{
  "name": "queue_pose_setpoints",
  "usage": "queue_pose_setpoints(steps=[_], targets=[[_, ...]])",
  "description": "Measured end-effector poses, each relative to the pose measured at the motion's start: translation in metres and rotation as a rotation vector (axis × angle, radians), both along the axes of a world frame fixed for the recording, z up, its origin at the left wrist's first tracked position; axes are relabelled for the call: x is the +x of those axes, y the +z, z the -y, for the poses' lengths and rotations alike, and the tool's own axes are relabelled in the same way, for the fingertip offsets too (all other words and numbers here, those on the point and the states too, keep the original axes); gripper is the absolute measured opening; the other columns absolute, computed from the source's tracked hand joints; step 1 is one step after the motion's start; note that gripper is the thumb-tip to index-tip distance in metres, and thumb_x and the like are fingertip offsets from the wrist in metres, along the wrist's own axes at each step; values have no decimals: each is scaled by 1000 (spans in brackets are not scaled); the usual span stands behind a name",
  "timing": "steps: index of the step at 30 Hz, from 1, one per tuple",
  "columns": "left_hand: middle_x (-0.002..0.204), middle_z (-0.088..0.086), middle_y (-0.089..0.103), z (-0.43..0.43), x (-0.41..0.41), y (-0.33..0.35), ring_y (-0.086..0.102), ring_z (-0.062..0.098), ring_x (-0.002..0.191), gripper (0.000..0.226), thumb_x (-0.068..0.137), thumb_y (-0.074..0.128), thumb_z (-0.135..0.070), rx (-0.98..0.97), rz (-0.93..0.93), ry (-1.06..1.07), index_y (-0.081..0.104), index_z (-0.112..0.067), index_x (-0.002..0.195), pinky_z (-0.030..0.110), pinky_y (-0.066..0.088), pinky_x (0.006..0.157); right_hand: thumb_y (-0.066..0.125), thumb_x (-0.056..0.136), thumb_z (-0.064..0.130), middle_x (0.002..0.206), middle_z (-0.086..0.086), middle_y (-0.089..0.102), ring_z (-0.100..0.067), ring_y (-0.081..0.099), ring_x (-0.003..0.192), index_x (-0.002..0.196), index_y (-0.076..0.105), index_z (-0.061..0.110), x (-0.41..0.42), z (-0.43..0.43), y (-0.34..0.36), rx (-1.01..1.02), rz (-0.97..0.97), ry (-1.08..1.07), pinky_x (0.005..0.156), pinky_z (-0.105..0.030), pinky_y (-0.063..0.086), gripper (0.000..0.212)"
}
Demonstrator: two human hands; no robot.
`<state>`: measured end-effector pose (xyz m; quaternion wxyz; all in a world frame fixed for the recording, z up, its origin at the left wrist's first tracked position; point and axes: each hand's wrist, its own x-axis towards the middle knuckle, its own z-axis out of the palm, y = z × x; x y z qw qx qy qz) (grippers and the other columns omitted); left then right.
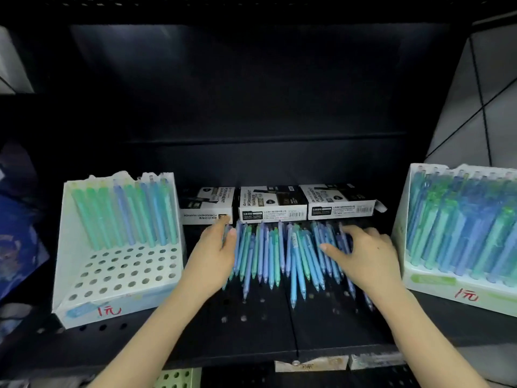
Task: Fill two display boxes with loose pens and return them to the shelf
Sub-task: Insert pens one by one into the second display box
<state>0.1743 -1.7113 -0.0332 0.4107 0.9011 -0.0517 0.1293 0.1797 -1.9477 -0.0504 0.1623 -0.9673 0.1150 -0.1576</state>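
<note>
Your two forearms reach in over the front edge of a dark perforated shelf (251,331). Your left hand (214,247) sits at the left end of a heap of loose pens (279,256), and its grip seems to be curled round the outermost few. Your right hand (363,256) lies on the heap's right part, grip open, fingers spread flat. The pens lie between your hands, side by side, long axes running front to back, tips toward you. They are slim, translucent, blue and green. The left display box (67,247), white, with mostly empty holes and one back row of pens, stands just beside your left hand, the nearer one. The right display box (400,239) looks nearly full. Behind the heap sit three marker boxes (272,204).
</note>
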Motion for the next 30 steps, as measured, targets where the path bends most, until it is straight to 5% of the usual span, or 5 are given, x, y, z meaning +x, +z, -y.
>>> queue_pose_setpoints(steps=[15, 20, 24, 27, 30], targets=[[135, 15, 48, 0, 37, -12, 46, 27, 123, 89, 69, 81, -10, -246, -279, 232, 31, -7, 143, 35, 37, 102, 61, 86, 42, 98, -8, 63, -26, 60, 93, 128, 43, 9, -1, 4, 3, 251, -45, 68, 74, -36, 51, 56], [138, 17, 46, 2, 42, -11, 46, 31, 124, 77, 75, 77, -10, -190, -329, 247, 36, 0, 139, 37, 36, 104, 64, 85, 34, 89, -16, 65, -29, 63, 82, 106, 59, -3, 0, 5, 0, 312, 8, 111, 75, -41, 51, 43], [126, 14, 54, 1, 42, -15, 52, 23, 110, 52, 80, 71, -8, -194, -276, 238, 50, 2, 127, 26, 38, 87, 69, 82, 28, 54, -16, 44, -27, 42, 49, 58, 48, 1, 1, 6, 0, 393, 75, 124, 47, -31, 35, 42], [107, 8, 56, -1, 41, -17, 51, 16, 92, 39, 84, 67, -13, -147, -236, 221, 55, -2, 119, 22, 39, 74, 67, 83, 25, 47, -1, 23, -16, 22, 46, 53, 27, 13, -1, 6, 2, 393, 112, 141, 46, -26, 19, 52], [74, -1, 50, -4, 41, -18, 48, 11, 67, 18, 88, 63, -19, -59, -187, 184, 59, -9, 102, 16, 35, 54, 64, 84, 25, 48, -2, 31, -17, 28, 46, 54, 41, 8, 1, 6, 1, 377, 132, 147, 47, -26, 24, 42]])
